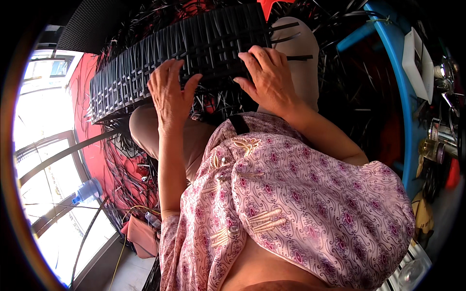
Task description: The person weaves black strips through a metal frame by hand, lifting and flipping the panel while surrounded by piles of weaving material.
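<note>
Seen from the head camera, a person seated in a pink patterned garment (301, 194) works on a black woven panel (179, 53) of flat strips, which rests tilted across the knees and stretches from upper left toward the top centre of the frame. The left hand (169, 94) lies on the panel's near edge, its fingers (167, 72) spread slightly apart and pressed against the weave rather than closed round anything. The right hand (266, 77) rests just beside it to the right, fingers (257, 56) apart and curled over the lower edge of the panel, the thumb pointing back toward the left hand; whether a loose strip is pinched beneath them cannot be made out from this angle. Loose black strips (128, 169) trail in a tangle under the panel and down past the left knee over a red floor covering (92, 155). A clear plastic bottle with a blue cap (87, 190) lies near the bright window at the left. A blue frame (405, 97) curves down the right side.
</note>
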Demonstrator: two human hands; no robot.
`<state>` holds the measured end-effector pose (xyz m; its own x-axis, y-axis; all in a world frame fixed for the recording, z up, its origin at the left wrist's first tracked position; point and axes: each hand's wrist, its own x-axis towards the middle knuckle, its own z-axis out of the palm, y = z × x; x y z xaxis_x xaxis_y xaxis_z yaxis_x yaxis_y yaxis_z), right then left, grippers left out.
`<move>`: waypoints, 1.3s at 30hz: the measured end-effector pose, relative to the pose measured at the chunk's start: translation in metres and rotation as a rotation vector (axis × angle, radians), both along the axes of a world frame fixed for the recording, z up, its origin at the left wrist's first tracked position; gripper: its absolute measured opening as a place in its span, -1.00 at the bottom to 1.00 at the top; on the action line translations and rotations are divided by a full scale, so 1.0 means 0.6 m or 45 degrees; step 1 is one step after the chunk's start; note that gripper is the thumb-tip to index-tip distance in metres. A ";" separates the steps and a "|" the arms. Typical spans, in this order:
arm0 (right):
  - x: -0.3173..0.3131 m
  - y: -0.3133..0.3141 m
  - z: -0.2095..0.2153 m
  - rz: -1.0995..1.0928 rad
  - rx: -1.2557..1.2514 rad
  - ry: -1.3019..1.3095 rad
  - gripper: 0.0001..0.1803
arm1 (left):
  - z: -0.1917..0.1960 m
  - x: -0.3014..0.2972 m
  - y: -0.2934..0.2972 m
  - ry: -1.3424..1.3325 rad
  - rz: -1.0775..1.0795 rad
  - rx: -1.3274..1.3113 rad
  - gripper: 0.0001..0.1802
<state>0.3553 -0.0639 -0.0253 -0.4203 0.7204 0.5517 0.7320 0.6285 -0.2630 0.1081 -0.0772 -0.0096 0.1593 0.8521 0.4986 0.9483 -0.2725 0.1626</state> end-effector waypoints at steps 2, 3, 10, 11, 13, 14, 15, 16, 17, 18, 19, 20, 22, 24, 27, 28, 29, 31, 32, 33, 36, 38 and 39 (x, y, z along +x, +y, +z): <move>0.000 0.007 0.007 -0.073 -0.073 -0.038 -0.39 | 0.006 0.038 -0.002 -0.061 -0.169 -0.067 -0.46; 0.005 0.015 0.009 -0.092 -0.041 -0.050 -0.36 | 0.006 0.054 -0.003 -0.078 -0.230 -0.095 -0.45; 0.064 0.031 0.010 0.103 -0.066 0.044 -0.44 | -0.015 0.059 -0.001 -0.082 -0.160 -0.070 -0.49; 0.069 0.030 0.007 0.108 -0.084 0.058 -0.46 | -0.017 0.058 0.000 -0.092 -0.161 -0.081 -0.50; 0.081 0.027 0.002 0.103 -0.114 0.086 -0.52 | -0.021 0.057 0.004 -0.099 -0.169 -0.058 -0.54; 0.077 0.021 0.010 0.076 -0.066 0.137 -0.59 | -0.020 0.056 0.002 -0.119 -0.173 -0.067 -0.54; 0.074 0.022 0.004 0.072 -0.090 0.159 -0.56 | -0.018 0.055 0.001 -0.137 -0.178 -0.075 -0.55; 0.075 0.021 0.006 0.069 -0.098 0.167 -0.55 | -0.018 0.055 -0.001 -0.124 -0.175 -0.099 -0.51; 0.078 0.021 0.008 0.066 -0.106 0.175 -0.55 | -0.016 0.061 -0.001 -0.133 -0.158 -0.103 -0.50; 0.082 0.020 0.003 0.050 -0.088 0.228 -0.55 | -0.011 0.068 0.000 -0.140 -0.141 -0.107 -0.48; 0.081 0.022 -0.004 0.048 -0.075 0.282 -0.55 | -0.006 0.072 -0.002 -0.146 -0.108 -0.113 -0.46; 0.080 0.022 -0.010 0.048 -0.062 0.338 -0.55 | -0.002 0.081 -0.006 -0.101 -0.112 -0.056 -0.41; 0.083 0.017 -0.017 0.009 -0.135 0.320 -0.55 | -0.002 0.087 0.000 0.008 -0.164 -0.071 -0.41; 0.074 0.017 -0.023 0.051 -0.151 0.357 -0.56 | -0.011 0.082 -0.001 0.009 -0.184 -0.065 -0.43; 0.043 0.009 0.008 0.099 -0.408 0.361 -0.62 | -0.030 0.032 -0.018 -0.115 -0.144 -0.019 -0.49; 0.024 0.007 0.015 0.117 -0.423 0.425 -0.67 | -0.016 0.012 -0.022 -0.115 -0.171 0.000 -0.49; 0.014 0.009 0.021 0.151 -0.432 0.498 -0.72 | -0.003 0.005 -0.021 -0.100 -0.191 0.029 -0.50; -0.021 -0.005 0.051 0.127 -0.588 0.684 -0.81 | 0.002 -0.027 -0.028 -0.143 -0.235 0.048 -0.50; -0.031 -0.013 0.059 0.084 -0.659 0.679 -0.81 | 0.007 -0.036 -0.033 -0.159 -0.255 0.043 -0.50; -0.037 -0.015 0.069 0.028 -0.728 0.657 -0.81 | 0.017 -0.051 -0.037 -0.190 -0.285 0.039 -0.49; -0.019 -0.011 0.068 0.054 -0.781 0.578 -0.78 | 0.018 -0.075 -0.059 -0.312 -0.166 0.136 -0.48; -0.019 -0.013 0.074 0.067 -0.791 0.560 -0.79 | 0.018 -0.124 -0.067 -0.281 0.029 0.112 -0.51; -0.018 -0.013 0.077 0.072 -0.800 0.549 -0.79 | 0.009 -0.148 -0.071 -0.272 0.109 0.107 -0.53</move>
